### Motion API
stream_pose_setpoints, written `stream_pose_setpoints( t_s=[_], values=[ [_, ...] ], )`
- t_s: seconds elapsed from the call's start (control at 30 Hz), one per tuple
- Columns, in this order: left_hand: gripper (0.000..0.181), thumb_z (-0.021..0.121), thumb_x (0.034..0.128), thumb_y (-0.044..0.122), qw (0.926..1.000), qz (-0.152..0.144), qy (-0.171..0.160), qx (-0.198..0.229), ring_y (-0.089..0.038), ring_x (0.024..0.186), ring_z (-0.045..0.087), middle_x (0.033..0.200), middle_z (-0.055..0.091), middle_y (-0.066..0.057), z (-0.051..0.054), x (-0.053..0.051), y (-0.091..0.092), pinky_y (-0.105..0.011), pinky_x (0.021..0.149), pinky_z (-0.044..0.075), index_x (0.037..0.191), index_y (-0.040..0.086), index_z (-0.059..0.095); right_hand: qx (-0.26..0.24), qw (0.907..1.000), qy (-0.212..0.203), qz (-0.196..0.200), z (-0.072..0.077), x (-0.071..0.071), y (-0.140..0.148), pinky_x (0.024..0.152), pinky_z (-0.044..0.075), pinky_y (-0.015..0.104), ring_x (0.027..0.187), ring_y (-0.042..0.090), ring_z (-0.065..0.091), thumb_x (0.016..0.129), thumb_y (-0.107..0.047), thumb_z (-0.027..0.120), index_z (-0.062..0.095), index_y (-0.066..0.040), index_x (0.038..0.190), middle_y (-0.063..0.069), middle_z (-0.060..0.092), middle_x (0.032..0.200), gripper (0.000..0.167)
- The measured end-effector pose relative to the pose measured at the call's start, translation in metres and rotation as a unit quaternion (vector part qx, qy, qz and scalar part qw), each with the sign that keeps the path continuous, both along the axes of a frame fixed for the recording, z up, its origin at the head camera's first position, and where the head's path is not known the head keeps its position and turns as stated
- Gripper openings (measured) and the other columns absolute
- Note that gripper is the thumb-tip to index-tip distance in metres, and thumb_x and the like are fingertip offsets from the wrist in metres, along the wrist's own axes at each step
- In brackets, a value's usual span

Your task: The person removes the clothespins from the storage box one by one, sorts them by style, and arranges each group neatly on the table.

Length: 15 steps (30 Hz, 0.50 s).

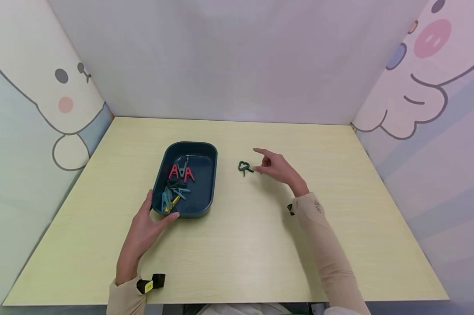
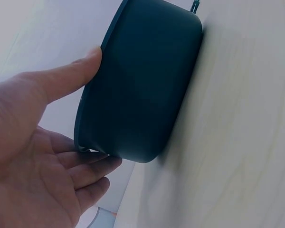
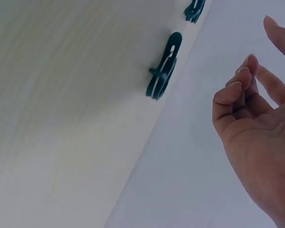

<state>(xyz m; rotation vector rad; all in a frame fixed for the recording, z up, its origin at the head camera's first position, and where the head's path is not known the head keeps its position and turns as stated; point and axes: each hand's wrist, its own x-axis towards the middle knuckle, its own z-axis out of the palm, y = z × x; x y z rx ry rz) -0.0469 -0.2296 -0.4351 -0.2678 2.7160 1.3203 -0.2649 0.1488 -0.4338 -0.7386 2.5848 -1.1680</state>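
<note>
My left hand (image 1: pixel 143 232) holds the near left corner of a dark blue tray (image 1: pixel 200 186), thumb on the near wall and fingers along the left side. In the left wrist view the thumb touches the rim of the tray (image 2: pixel 137 85). Inside lie pink clothespins (image 1: pixel 188 175), a grey one (image 1: pixel 182 169), several light blue ones (image 1: pixel 167 199), a yellow one (image 1: pixel 173 204) and something dark green. My right hand (image 1: pixel 278 168) hovers beside dark green clothespins (image 1: pixel 244 166) on the table, thumb and index finger apart, gripping nothing. Two green clothespins (image 3: pixel 162 69) show in the right wrist view.
The pale wooden table (image 1: pixel 237 253) carries the tray left of the middle and the green clothespins right of it. A grey wall (image 1: pixel 237 61) stands behind, with cartoon-printed walls (image 1: pixel 437 144) at both sides.
</note>
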Motion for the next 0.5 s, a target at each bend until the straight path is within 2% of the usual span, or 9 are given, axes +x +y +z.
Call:
stream_pose_setpoints(
  t_s=[0.23,0.5],
  values=[
    [0.114,0.074,0.0953,0.048,1.0,0.002,-0.001,0.0,-0.049,0.153,0.012,0.169,0.005,-0.027,0.0,0.001,0.0,-0.066,0.118,0.021,0.164,0.0,-0.004,-0.022,0.9986,0.024,0.041,0.007,0.004,-0.041,0.066,0.042,0.033,0.074,0.02,0.049,0.098,-0.026,0.076,0.049,-0.012,0.155,0.005,0.057,0.084,0.065],
    [0.114,0.074,0.0953,0.047,1.0,0.001,0.004,0.001,-0.048,0.154,0.012,0.169,0.006,-0.027,-0.001,0.001,0.001,-0.066,0.118,0.021,0.164,0.001,-0.003,-0.031,0.9913,0.067,0.108,0.013,0.016,-0.09,0.068,0.042,0.032,0.074,0.02,0.049,0.097,-0.027,0.076,0.052,-0.005,0.152,0.004,0.054,0.081,0.063]
  ],
)
